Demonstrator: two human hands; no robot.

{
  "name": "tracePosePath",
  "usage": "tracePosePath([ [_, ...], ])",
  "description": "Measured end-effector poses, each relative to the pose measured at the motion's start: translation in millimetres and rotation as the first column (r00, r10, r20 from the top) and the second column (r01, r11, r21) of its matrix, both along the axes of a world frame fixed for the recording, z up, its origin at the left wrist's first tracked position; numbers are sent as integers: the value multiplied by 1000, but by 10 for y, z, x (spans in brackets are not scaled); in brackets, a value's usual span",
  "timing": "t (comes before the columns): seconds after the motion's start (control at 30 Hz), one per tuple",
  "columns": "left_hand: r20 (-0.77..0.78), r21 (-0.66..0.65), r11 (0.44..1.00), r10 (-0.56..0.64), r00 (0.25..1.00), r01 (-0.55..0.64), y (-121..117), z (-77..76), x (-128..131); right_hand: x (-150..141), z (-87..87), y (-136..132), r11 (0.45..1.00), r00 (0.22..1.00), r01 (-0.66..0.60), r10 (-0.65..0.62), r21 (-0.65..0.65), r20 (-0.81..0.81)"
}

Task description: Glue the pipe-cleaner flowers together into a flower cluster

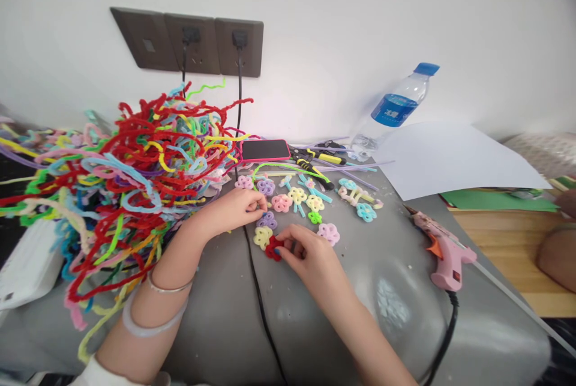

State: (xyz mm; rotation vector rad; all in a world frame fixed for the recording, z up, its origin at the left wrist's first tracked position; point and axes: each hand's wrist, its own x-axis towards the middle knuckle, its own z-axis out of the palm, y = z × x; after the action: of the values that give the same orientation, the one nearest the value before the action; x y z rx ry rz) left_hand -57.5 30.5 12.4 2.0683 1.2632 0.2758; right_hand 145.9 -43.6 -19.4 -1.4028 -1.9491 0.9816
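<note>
My right hand point(303, 248) pinches a red pipe-cleaner flower point(272, 249) low over the grey surface, right beside a yellow pipe-cleaner flower point(263, 238). Just above that, the curled fingers of my left hand point(240, 209) meet at the edge of a purple pipe-cleaner flower point(269, 221); the fingertips partly hide their contact. Farther back lie a pink flower point(244, 182), a lilac flower point(266, 187), a coral flower point(281, 203) and pale yellow flowers point(297, 196). A small green flower point(315, 217) and a larger pink flower point(328, 233) rest to the right.
A tangled heap of pipe cleaners point(148, 164) fills the left side. Behind are a phone point(265, 150), pliers point(312, 171) and a leaning water bottle point(398, 101). White paper point(454, 155) and a pink glue gun point(443, 251) lie right. A black cable point(258, 296) crosses the surface.
</note>
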Motion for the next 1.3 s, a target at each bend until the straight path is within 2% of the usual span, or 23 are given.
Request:
tracePosePath([
  [0.2, -3, -3, 1000, -6, 1000, 6, -3, 1, -5, -4, 29, 13, 1000, 1000, -6, 6, -30, 7],
  [0.4, 3, -11, 1000, 7, 1000, -7, -5, 2, -3, -10, 38, 14, 1000, 1000, -7, 7, -6, 3],
  [1.3, -22, -33, 999, 8, 1000, -8, 12, -8, -7, 7, -40, 26, 1000, 1000, 2, -3, -20, -27],
])
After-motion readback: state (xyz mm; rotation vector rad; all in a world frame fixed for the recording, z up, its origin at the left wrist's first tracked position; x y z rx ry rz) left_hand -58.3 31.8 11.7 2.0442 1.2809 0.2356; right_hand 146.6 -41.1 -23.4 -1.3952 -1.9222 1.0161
